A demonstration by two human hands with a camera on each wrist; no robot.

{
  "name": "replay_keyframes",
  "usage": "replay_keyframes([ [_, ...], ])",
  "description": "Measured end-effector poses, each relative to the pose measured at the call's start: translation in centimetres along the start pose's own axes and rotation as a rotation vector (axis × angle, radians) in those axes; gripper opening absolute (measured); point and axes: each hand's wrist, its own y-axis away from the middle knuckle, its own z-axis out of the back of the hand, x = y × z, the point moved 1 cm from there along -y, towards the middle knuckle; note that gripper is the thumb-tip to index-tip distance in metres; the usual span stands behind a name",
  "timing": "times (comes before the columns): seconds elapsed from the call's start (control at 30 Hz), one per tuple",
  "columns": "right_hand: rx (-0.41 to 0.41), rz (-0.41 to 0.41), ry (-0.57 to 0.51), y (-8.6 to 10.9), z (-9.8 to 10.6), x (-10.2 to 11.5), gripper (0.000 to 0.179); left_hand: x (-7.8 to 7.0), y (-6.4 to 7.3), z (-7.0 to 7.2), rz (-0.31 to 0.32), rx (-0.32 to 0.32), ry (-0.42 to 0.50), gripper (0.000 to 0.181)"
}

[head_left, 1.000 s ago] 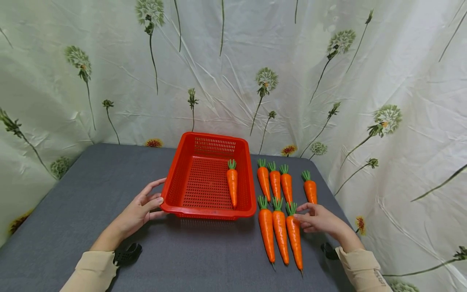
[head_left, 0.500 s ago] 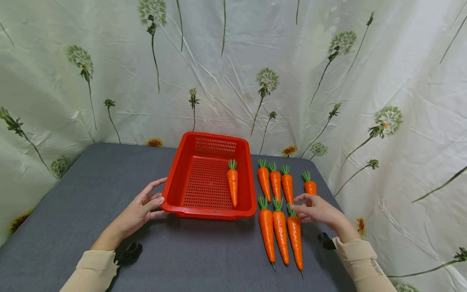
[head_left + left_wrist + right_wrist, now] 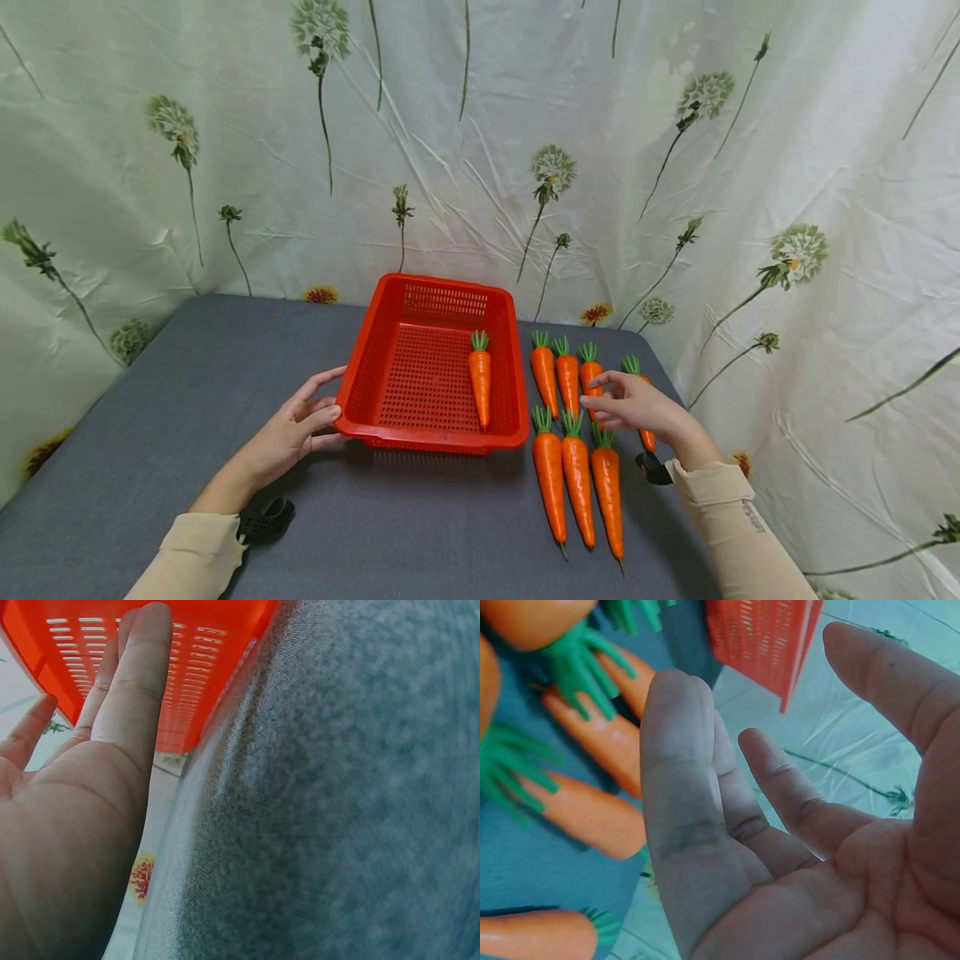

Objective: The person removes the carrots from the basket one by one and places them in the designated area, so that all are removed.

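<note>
My left hand [image 3: 288, 433] rests against the left wall of a red slotted plastic basket [image 3: 360, 367]. In the left wrist view, its straight fingers [image 3: 139, 682] lie along the basket's side. One carrot [image 3: 481, 387] with a green top lies inside the basket, towards its right. Over the carrots to the right hovers my right hand [image 3: 637, 408], its fingers spread and relaxed around nothing. Beneath it is a back-row carrot [image 3: 590, 373], partly covered by the fingertips. The right wrist view shows a gap between thumb and fingers, with several carrots [image 3: 592, 817] below.
Three carrots stand in a front row, including a left one [image 3: 550, 483] and a right one [image 3: 607, 500]. Further back lie several more, one [image 3: 647, 437] apart at the right, partly behind the hand. A grey cloth-covered table [image 3: 360, 533] meets a flowered curtain [image 3: 465, 167].
My right hand has moved up and left, from beside the right front-row carrot to over the back row. The left hand and basket have stayed in place.
</note>
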Motion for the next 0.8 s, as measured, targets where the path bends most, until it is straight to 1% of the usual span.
replay_keyframes([
  [0.1,0.005,0.015,0.011,-0.4,0.1,1.0,0.065,0.1,0.0,0.0,-0.003,0.003,0.005,0.063],
  [0.3,0.005,0.013,0.017,-1.3,0.2,2.8,0.064,0.1,0.0,0.1,0.006,-0.008,0.002,0.064],
  [0.53,0.010,0.057,0.071,-2.4,0.2,4.8,0.062,-0.1,0.0,0.0,0.000,0.005,0.009,0.065],
  [0.63,0.012,0.055,0.081,-3.0,0.1,5.7,0.061,-0.1,0.0,0.0,0.003,-0.002,0.007,0.064],
  [0.8,0.018,0.036,0.053,-4.1,-0.2,6.9,0.061,0.0,0.0,0.0,0.006,-0.005,0.001,0.064],
])
